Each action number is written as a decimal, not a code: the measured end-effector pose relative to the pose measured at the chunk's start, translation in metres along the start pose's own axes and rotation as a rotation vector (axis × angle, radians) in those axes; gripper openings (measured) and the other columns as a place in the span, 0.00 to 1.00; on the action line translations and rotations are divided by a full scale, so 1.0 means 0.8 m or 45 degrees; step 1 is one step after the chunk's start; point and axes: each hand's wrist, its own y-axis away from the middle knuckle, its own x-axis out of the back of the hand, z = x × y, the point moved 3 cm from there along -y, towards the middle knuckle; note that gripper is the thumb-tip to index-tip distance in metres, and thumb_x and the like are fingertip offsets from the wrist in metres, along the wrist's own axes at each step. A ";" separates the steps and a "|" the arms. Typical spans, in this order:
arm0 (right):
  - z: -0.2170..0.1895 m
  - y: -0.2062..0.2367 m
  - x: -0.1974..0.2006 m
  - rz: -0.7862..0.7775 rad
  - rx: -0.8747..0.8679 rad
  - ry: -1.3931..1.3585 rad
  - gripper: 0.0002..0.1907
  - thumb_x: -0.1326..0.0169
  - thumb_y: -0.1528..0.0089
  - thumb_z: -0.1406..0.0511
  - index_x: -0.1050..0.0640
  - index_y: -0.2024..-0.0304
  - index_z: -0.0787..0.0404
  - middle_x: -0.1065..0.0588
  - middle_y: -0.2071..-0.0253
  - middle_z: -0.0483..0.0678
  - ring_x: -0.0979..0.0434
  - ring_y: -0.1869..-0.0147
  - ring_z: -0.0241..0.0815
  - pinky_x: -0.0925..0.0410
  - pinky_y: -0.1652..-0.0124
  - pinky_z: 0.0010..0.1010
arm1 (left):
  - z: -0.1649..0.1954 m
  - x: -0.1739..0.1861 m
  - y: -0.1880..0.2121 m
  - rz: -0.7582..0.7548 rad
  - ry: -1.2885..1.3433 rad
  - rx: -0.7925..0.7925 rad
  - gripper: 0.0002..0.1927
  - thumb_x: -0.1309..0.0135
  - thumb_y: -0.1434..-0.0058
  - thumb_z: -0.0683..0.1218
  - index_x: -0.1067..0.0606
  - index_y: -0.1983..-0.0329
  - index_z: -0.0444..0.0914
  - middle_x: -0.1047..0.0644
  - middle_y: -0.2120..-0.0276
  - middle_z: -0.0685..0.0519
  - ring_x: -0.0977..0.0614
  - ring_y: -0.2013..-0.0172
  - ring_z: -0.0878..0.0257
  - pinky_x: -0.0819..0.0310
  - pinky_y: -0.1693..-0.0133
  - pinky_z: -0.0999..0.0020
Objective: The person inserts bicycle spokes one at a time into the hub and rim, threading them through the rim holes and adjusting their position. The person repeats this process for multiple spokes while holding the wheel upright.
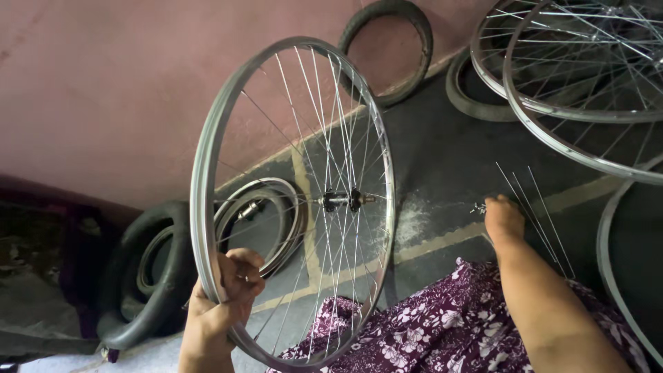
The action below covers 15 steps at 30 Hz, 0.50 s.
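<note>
Two hands: both at work, well apart from each other.
Left hand (224, 293): clamped around the rim of the spoked wheel (207, 159), fingers curled over its lower left edge; the grip keeps the wheel upright and turned edge-on enough that the spokes can be seen and reached.
Spoked wheel: silver rim, held up off the floor in front of the person, its hub (343, 200) near the middle of the view, its bottom edge close to the purple floral cloth (442, 328) over the lap.
Right hand (503, 215): stretched out to the floor, knuckles toward the camera; it rests on or beside the loose spokes (542, 221), and I cannot tell whether the fingers are closed on one.
Loose spokes: thin steel rods lying fanned on the dark floor, within arm's reach of the seat.
Background: a tyre (148, 276) lying at left, a second tyre (390, 48) leaning on the pink wall, more built wheels (587, 114) stacked at upper right.
</note>
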 end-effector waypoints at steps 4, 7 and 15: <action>0.002 0.003 0.008 0.096 -0.098 -0.117 0.13 0.53 0.31 0.62 0.18 0.52 0.56 0.21 0.51 0.57 0.21 0.46 0.60 0.27 0.50 0.48 | -0.002 -0.002 -0.002 0.006 -0.060 -0.037 0.20 0.40 0.55 0.36 0.34 0.61 0.37 0.30 0.48 0.39 0.29 0.53 0.57 0.32 0.52 0.61; 0.008 0.003 0.018 0.141 -0.211 -0.457 0.10 0.48 0.33 0.65 0.17 0.54 0.58 0.19 0.61 0.59 0.18 0.56 0.59 0.26 0.54 0.45 | -0.003 -0.003 0.004 -0.010 0.061 -0.027 0.21 0.43 0.58 0.38 0.32 0.59 0.36 0.29 0.49 0.40 0.28 0.54 0.57 0.31 0.54 0.61; -0.011 0.106 0.056 0.025 -0.123 -1.637 0.09 0.45 0.39 0.74 0.20 0.57 0.69 0.20 0.65 0.51 0.19 0.63 0.40 0.26 0.58 0.31 | -0.005 -0.040 0.013 -0.005 0.000 -0.096 0.18 0.47 0.57 0.37 0.34 0.61 0.35 0.26 0.51 0.43 0.27 0.57 0.58 0.30 0.54 0.63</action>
